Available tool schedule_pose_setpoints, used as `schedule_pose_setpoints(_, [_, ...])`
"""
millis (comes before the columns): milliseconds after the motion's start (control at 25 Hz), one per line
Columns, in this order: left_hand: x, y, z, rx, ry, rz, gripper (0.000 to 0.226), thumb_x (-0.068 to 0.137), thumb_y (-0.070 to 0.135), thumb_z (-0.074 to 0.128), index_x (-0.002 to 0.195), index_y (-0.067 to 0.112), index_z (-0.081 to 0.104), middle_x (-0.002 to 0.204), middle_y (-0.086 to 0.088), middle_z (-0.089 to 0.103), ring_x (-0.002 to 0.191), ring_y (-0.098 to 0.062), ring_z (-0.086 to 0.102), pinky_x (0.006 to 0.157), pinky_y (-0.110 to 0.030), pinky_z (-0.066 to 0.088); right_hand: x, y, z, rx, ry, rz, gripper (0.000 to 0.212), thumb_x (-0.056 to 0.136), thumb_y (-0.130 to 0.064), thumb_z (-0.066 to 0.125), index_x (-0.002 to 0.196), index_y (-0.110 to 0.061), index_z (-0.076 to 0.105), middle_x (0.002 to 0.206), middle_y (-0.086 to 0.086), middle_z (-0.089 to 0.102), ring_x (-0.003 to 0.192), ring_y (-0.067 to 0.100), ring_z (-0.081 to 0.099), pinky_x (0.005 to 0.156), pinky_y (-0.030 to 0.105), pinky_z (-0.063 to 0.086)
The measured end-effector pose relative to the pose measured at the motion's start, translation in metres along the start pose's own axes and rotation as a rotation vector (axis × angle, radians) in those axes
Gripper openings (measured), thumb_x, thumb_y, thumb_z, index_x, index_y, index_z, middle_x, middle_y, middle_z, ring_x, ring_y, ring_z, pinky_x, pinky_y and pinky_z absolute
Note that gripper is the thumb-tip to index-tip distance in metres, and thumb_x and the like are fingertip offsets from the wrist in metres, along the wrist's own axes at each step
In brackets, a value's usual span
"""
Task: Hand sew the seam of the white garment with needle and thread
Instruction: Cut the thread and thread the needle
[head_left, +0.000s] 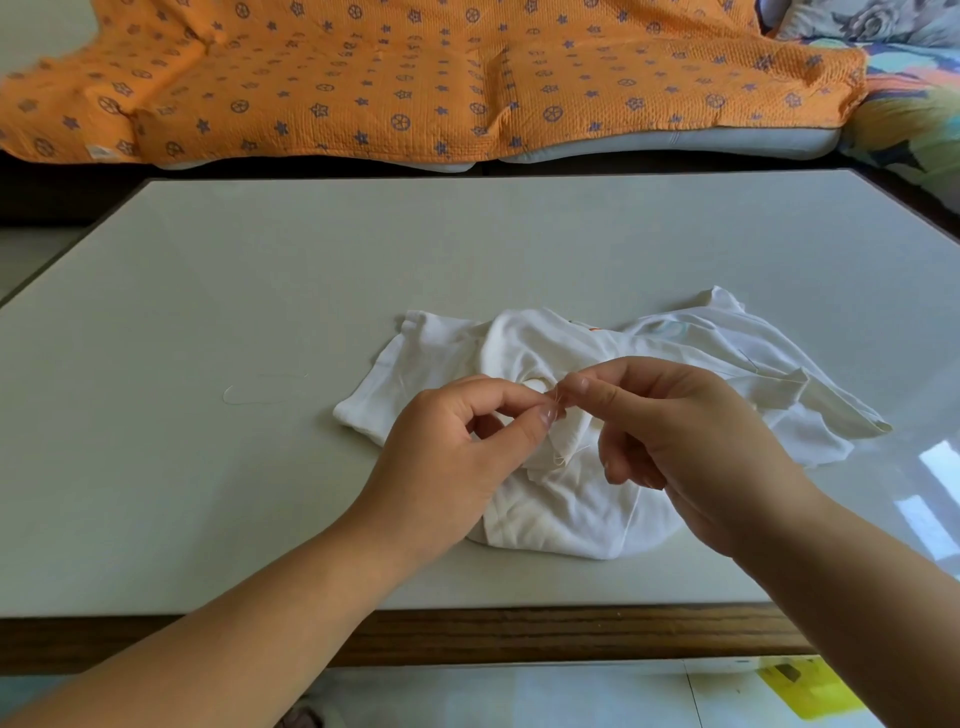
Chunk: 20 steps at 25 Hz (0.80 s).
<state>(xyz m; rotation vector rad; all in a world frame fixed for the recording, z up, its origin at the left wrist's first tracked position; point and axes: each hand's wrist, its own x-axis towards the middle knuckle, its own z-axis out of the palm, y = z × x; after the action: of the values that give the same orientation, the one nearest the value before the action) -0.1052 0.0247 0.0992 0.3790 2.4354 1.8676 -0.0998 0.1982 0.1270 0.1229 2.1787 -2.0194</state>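
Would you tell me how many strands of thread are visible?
2: a loose strand on the table left of the white garment; a pinched strand between left hand and right hand. Folds may hide more.

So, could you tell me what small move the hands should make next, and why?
Probably draw the thread gently taut with the right hand while the left hand pinches the garment: both hands' fingertips meet over a raised fold, and fine thread loops slack there.

My left hand (441, 457) and right hand (696, 436) are bare. Both forearms (270, 618) show uncovered. My nails (546, 415) are short.
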Motion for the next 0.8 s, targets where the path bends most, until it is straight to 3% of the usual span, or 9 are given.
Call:
schedule_pose_setpoints(200, [0.0024,0.0010,0.0010,-0.026,-0.013,-0.027,0.010,0.089,0.023,0.067,0.088,0.026,0.077,0.065,0.001,0.064,0.070,-0.029,0.057,0.066,-0.031,0.051,0.0021,0.0002,-0.0017,0.113,-0.019,0.047,0.021,0.080,-0.024,0.065,0.088,-0.005,0.068,0.076,-0.001,0.073,0.040,0.009,0.046,0.040,0.017,0.031])
schedule_pose_setpoints(320, [0.0038,0.0017,0.0008,-0.037,-0.024,-0.038,0.011,0.088,0.024,0.067,0.087,0.026,0.077,0.067,-0.007,0.065,0.070,-0.031,0.057,0.066,-0.035,0.051,0.0027,-0.0003,-0.0024,0.181,-0.045,0.079,0.015,0.078,-0.024,0.065,0.080,-0.010,0.067,0.087,0.003,0.075,0.040,0.010,0.047,0.040,0.016,0.031])
schedule_pose_setpoints(440, [0.0047,0.0016,0.0016,-0.028,-0.049,-0.058,0.010,0.088,0.024,0.068,0.086,0.026,0.078,0.065,-0.003,0.065,0.065,-0.027,0.056,0.067,-0.034,0.051,0.0026,-0.0006,-0.0021,0.221,-0.070,0.098,0.011,0.077,-0.022,0.065,0.073,-0.012,0.067,0.096,0.009,0.075,0.040,0.010,0.047,0.039,0.016,0.032])
schedule_pose_setpoints(560, [0.0048,0.0020,0.0020,-0.037,-0.087,-0.097,0.010,0.086,0.025,0.069,0.083,0.026,0.078,0.073,0.005,0.071,0.065,-0.012,0.059,0.069,-0.026,0.053,0.0026,-0.0006,-0.0024,0.237,-0.082,0.117,0.012,0.082,-0.020,0.063,0.080,-0.008,0.062,0.095,0.008,0.076,0.039,0.010,0.048,0.038,0.016,0.032])
schedule_pose_setpoints(720, [0.0052,-0.0006,0.0015,-0.004,-0.108,-0.105,0.008,0.086,0.031,0.069,0.085,0.029,0.077,0.084,-0.013,0.071,0.074,-0.029,0.062,0.072,-0.037,0.054,0.0026,-0.0005,-0.0050,0.062,-0.049,0.051,0.014,0.088,-0.018,0.064,0.082,-0.006,0.065,0.092,0.005,0.076,0.042,0.013,0.052,0.041,0.020,0.034])
schedule_pose_setpoints(800, [0.0057,-0.0020,0.0021,0.035,-0.091,-0.075,0.008,0.085,0.033,0.070,0.083,0.029,0.077,0.084,-0.007,0.069,0.076,-0.027,0.060,0.070,-0.029,0.051,0.0020,0.0000,-0.0064,-0.048,-0.012,0.002,0.017,0.087,-0.019,0.067,0.084,-0.002,0.066,0.088,0.004,0.076,0.045,0.014,0.054,0.043,0.023,0.035])
